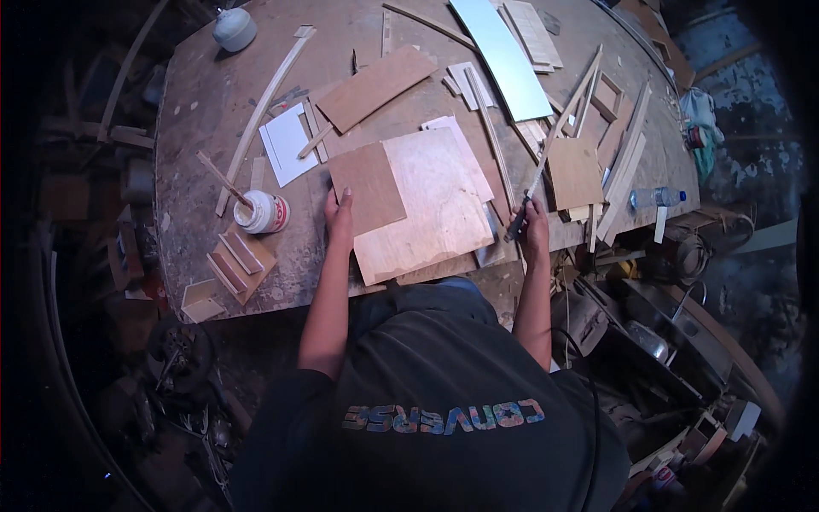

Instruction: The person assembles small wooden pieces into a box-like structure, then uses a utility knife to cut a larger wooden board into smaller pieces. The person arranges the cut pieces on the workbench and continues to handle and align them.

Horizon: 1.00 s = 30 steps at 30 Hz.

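Observation:
My left hand grips the left edge of a small brown board, its thumb on top and the other fingers partly hidden. That board overlaps a larger pale plywood sheet at the table's near edge. To the right of the sheet, my right hand is closed round a dark-handled tool with a narrow, light blade pointing away from me. The blade's far end merges with wood strips behind it, so its exact kind is unclear. A pinkish panel shows from under the plywood's far right side.
On the worn table stand an open white glue tub with a stick and, nearer, small glued wood pieces. Beyond lie a brown board, a white panel and several strips. A plastic bottle lies at right.

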Motion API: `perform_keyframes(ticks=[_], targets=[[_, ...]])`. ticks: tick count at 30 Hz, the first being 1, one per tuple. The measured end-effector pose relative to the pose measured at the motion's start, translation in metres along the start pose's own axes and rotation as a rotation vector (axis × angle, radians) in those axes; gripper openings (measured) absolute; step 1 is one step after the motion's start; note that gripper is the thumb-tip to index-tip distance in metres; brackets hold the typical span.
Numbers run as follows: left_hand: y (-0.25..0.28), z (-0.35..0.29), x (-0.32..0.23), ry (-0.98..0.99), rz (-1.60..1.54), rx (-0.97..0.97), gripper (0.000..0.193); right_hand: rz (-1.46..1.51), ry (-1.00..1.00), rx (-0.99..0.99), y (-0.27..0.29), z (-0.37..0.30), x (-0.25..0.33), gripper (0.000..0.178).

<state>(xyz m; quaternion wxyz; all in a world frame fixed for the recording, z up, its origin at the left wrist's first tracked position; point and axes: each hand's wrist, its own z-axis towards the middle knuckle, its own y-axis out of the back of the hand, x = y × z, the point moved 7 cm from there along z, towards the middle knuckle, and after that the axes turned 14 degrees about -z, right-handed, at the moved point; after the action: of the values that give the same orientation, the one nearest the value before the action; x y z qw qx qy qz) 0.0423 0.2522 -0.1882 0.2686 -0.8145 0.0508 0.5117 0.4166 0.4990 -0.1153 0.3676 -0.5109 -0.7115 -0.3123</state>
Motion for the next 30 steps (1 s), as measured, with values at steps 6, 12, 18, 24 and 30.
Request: perform_keyframes(ticks=[6, 12, 18, 24, 30], targets=[[-0.005, 0.012, 0.016, -0.03, 0.064, -0.037, 0.043, -0.306, -0.081, 0.05, -0.022, 0.004, -0.019, 0.039], [-0.036, 0.021, 0.025, -0.121, 0.132, -0.029, 0.045, -0.502, 0.332, 0.096, -0.073, 0.015, -0.019, 0.037], [-0.061, 0.008, 0.008, -0.242, 0.561, -0.166, 0.047, -0.708, 0.468, 0.169, -0.114, 0.031, -0.017, 0.038], [-0.043, -0.005, 0.024, -0.408, 0.806, -0.401, 0.049, -0.737, 0.509, 0.202, -0.153, 0.046, 0.001, 0.04], [-0.047, -0.011, 0.03, -0.372, 0.939, -0.479, 0.049, -1.036, 0.492, 0.204, -0.166, 0.053, -0.011, 0.043]])
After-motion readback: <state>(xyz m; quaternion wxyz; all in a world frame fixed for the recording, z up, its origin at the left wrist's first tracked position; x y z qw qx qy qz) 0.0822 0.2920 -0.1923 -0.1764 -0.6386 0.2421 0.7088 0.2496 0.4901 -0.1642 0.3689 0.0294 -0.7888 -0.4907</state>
